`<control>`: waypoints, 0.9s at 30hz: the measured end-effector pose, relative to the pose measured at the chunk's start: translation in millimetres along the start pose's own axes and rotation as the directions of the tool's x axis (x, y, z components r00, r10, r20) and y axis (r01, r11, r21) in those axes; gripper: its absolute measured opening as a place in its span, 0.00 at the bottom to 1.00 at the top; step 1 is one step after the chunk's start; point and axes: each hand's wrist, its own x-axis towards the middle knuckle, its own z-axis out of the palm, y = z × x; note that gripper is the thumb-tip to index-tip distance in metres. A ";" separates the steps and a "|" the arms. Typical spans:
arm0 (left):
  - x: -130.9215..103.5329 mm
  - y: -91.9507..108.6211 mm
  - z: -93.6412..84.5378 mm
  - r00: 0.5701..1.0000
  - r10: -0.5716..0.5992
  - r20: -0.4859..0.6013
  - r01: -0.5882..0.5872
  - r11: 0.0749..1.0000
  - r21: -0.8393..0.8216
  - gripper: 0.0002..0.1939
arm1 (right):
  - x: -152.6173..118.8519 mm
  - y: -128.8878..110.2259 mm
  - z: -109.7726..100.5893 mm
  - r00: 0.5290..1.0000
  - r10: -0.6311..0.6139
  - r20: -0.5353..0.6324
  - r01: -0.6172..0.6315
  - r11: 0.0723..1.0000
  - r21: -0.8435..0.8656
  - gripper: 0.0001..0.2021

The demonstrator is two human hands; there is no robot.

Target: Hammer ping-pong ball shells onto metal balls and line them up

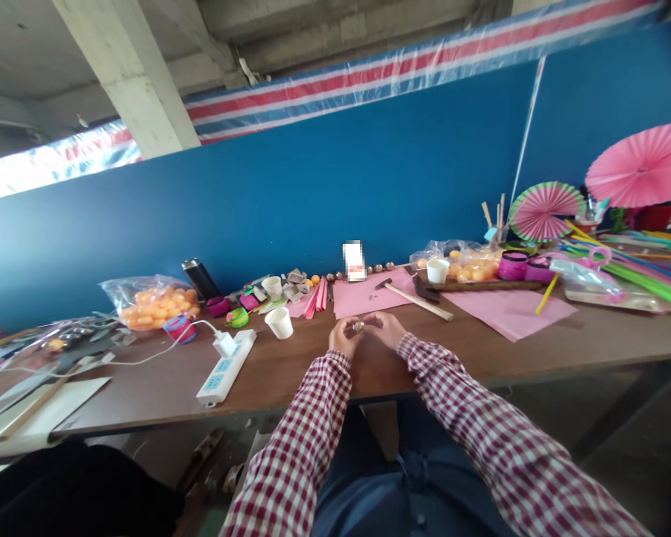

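Note:
Just over the table's front part, my left hand [344, 338] is closed around a small shiny metal piece [358, 326], roundish and too small to name. My right hand [388, 329] meets it from the other side, its curled fingers at the piece. Beyond my hands lies a pink paper sheet [350, 302]. A hammer with a pale wooden handle [419, 300] rests partly on that sheet. Several round metal balls [379, 268] stand in a row at the back, beside a blurred white card [353, 261].
Left of my hands are a white paper cup [279, 323], a power strip [227, 367] and a bag of orange balls [156, 306]. To the right are another pink sheet [508, 309], a yellow stick [546, 294] and pink paper fans [546, 212]. A blue partition [313, 201] closes the back.

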 end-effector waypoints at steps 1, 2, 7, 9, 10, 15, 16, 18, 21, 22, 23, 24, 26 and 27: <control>-0.4 0.6 0.0 1.000 0.004 0.003 -0.004 1.000 -0.003 0.19 | -0.1 -1.0 -0.3 1.000 -0.006 -0.002 0.006 1.000 -0.001 0.11; -0.7 0.9 -0.1 1.000 0.008 0.005 -0.007 1.000 -0.007 0.19 | -0.3 -2.4 -0.7 1.000 -0.013 -0.006 0.013 1.000 -0.003 0.11; 1.9 -3.4 -2.1 1.000 -0.003 0.002 0.003 1.000 -0.024 0.14 | -2.7 -9.0 -2.5 0.999 -0.047 -0.010 0.047 0.999 -0.016 0.11; 3.9 -6.7 -3.5 1.000 -0.018 0.004 0.018 0.999 -0.037 0.13 | -3.7 -9.6 -2.1 0.998 -0.058 -0.009 0.058 0.998 -0.021 0.12; 4.7 -8.1 -4.1 1.000 -0.025 0.006 0.025 0.999 -0.043 0.14 | -4.2 -9.6 -1.6 0.998 -0.065 -0.009 0.065 0.998 -0.024 0.12; 5.3 -10.4 -4.8 0.999 -0.045 -0.005 0.045 0.997 -0.067 0.14 | -7.0 -10.8 2.5 0.995 -0.099 0.011 0.099 0.994 -0.039 0.14; 4.9 -9.9 -4.4 0.999 -0.049 -0.004 0.049 0.996 -0.071 0.15 | -7.6 -11.6 3.1 0.995 -0.104 0.011 0.104 0.993 -0.046 0.15; 4.0 -8.5 -3.5 0.998 -0.057 0.005 0.057 0.995 -0.079 0.15 | -8.4 -13.5 3.8 0.994 -0.112 0.007 0.112 0.992 -0.062 0.15; 3.7 -6.2 -2.6 0.998 -0.067 0.020 0.068 0.993 -0.095 0.15 | -8.9 -16.0 3.4 0.993 -0.122 0.002 0.122 0.990 -0.075 0.15; 3.9 -5.6 -2.6 0.997 -0.070 0.022 0.072 0.992 -0.102 0.14 | -8.8 -16.3 3.0 0.992 -0.125 0.002 0.125 0.989 -0.074 0.15; 4.2 -5.1 -2.6 0.997 -0.073 0.023 0.075 0.991 -0.110 0.14 | -8.5 -16.3 2.6 0.992 -0.128 0.002 0.128 0.989 -0.071 0.14; 4.6 -4.7 -2.9 0.997 -0.077 0.024 0.079 0.990 -0.118 0.14 | -8.0 -15.9 2.3 0.991 -0.131 0.001 0.131 0.989 -0.067 0.14; 5.3 -4.5 -3.6 0.996 -0.083 0.030 0.086 0.987 -0.134 0.14 | -6.9 -14.8 1.9 0.990 -0.139 -0.003 0.138 0.988 -0.061 0.14; 5.5 -4.5 -4.0 0.996 -0.085 0.034 0.089 0.986 -0.140 0.14 | -6.4 -14.1 2.0 0.990 -0.143 -0.004 0.142 0.988 -0.061 0.14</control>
